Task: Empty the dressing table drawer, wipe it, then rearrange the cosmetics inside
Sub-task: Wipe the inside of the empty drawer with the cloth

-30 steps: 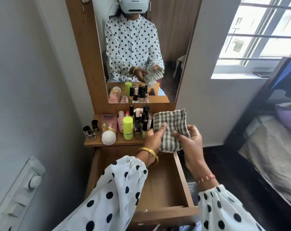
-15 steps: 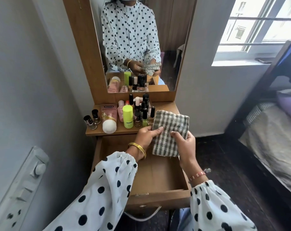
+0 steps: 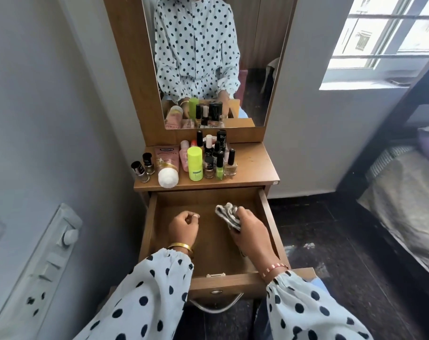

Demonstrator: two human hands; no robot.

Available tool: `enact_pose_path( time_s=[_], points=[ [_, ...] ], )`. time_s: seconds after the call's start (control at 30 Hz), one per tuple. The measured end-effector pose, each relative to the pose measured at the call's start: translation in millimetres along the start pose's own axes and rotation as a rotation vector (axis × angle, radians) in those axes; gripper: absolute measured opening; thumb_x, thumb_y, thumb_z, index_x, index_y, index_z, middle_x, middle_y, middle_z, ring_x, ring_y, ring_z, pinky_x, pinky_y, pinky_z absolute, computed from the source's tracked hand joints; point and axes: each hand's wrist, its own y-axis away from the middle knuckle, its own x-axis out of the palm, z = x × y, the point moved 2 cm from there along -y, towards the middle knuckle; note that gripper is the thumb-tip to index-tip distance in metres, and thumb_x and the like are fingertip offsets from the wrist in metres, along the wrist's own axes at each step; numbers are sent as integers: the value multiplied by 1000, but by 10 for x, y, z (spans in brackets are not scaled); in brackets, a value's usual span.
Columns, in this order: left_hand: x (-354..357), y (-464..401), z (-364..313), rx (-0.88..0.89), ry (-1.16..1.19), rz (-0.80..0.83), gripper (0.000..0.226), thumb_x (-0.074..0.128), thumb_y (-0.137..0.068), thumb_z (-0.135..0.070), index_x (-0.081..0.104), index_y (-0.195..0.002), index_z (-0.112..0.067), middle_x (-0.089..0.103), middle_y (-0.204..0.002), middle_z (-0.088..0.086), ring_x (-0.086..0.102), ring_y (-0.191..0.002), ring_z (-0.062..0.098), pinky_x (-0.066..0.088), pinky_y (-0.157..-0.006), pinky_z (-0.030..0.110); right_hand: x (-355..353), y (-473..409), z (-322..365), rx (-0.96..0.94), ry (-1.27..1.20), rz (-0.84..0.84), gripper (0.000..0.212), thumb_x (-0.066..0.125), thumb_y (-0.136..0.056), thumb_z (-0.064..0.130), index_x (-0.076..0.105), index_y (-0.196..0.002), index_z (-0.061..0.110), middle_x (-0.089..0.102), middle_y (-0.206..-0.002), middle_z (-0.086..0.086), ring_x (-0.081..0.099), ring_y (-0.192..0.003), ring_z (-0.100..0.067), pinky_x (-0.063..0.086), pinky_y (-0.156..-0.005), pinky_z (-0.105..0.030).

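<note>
The wooden drawer (image 3: 209,282) of the dressing table is pulled out, with only my hands and the cloth inside it. My right hand (image 3: 249,229) grips a bunched grey checked cloth (image 3: 227,213) down inside the drawer, right of centre. My left hand (image 3: 184,228) hovers over the drawer's left half with its fingers curled and nothing in it. The cosmetics stand on the tabletop (image 3: 252,165) behind: a lime green bottle (image 3: 195,163), a pink tube with a white cap (image 3: 166,166), several nail polish bottles (image 3: 219,165), and two dark bottles (image 3: 143,168) at the left.
A mirror (image 3: 215,60) rises behind the tabletop. A grey wall with a switch panel (image 3: 46,256) closes in the left. A bed (image 3: 404,192) stands at the right over dark floor, below a window (image 3: 390,33). The drawer handle (image 3: 215,305) hangs at the front.
Both hands dropped from above the drawer into it. My left hand let go of the cloth, which went from a flat fold to a bunch in my right hand.
</note>
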Motion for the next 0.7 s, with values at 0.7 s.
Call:
enact_pose_path(
  time_s=[0.7],
  points=[
    [-226,147,19,244,-157,3,12,57,-85,-12,68,-86,-6,69,-88,10,60,-82,23,43,-71,24,279,101,44,-248,476,339,64,64,-83,36,33,-137,19,35,-141,-11,36,-128,-30,34,-104,-41]
  ],
)
